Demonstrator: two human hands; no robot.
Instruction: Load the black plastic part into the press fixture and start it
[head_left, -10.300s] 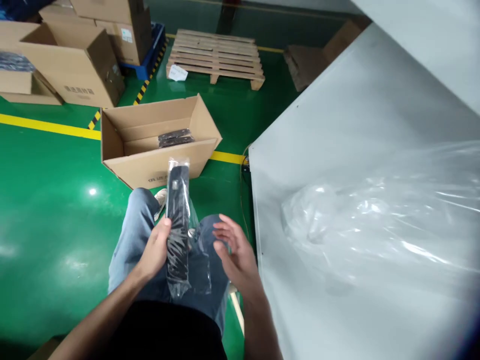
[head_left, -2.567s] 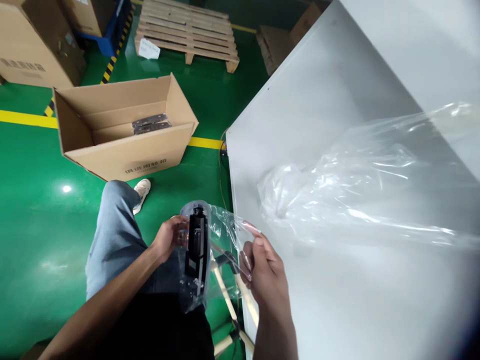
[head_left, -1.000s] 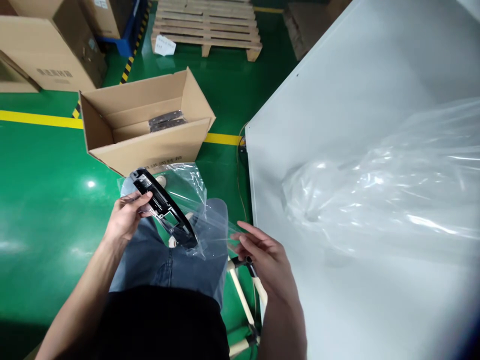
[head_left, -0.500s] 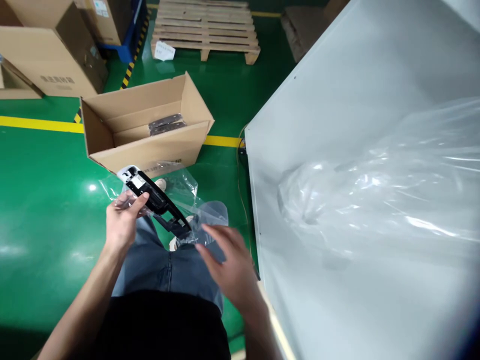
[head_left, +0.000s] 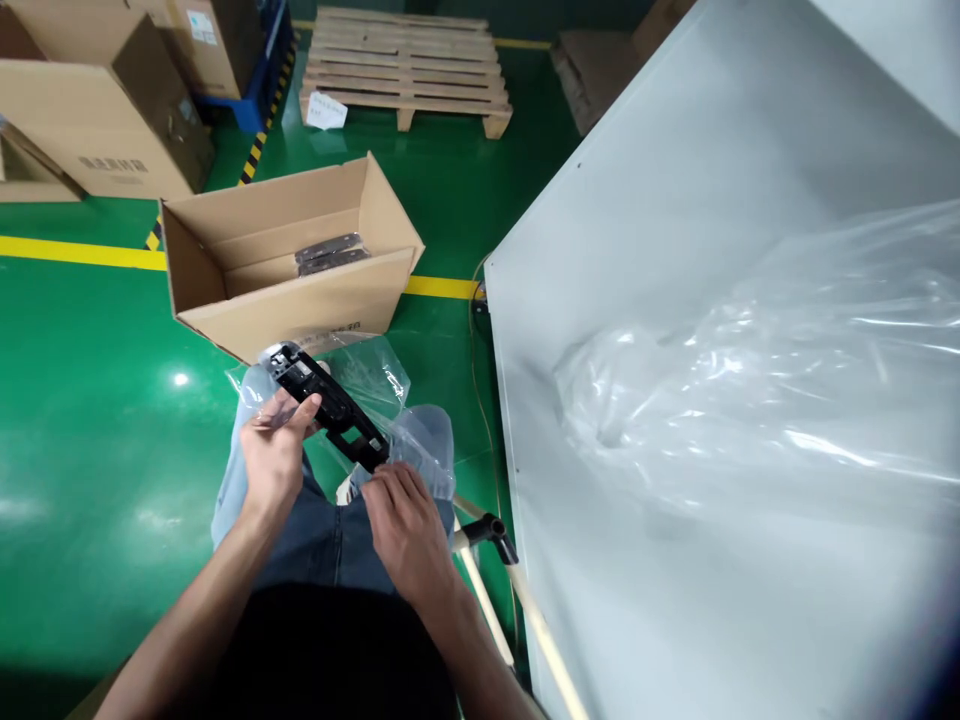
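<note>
A long black plastic part (head_left: 341, 405) with cut-outs and a pale upper end lies slantwise over my knees, with a clear plastic bag (head_left: 382, 372) loose around it. My left hand (head_left: 276, 455) is closed on the part's left side, thumb on top, with some of the film under its fingers. At the part's lower right end, my right hand (head_left: 401, 520) is closed, fingers bent down over the bag's film. Its fingertips are partly hidden, and they lie right against the end of the part.
An open cardboard box (head_left: 300, 312) with several dark wrapped pieces (head_left: 330, 254) stands ahead on the green floor. A large grey panel (head_left: 645, 590) with clear plastic sheeting (head_left: 720, 390) fills the right. A pipe frame (head_left: 536, 610) is beside my right arm. A wooden pallet (head_left: 405, 75) lies behind.
My right hand has come left and closed at the part's lower end; its fingers were apart before. My left hand and the part have shifted slightly right. The pipe frame shows more.
</note>
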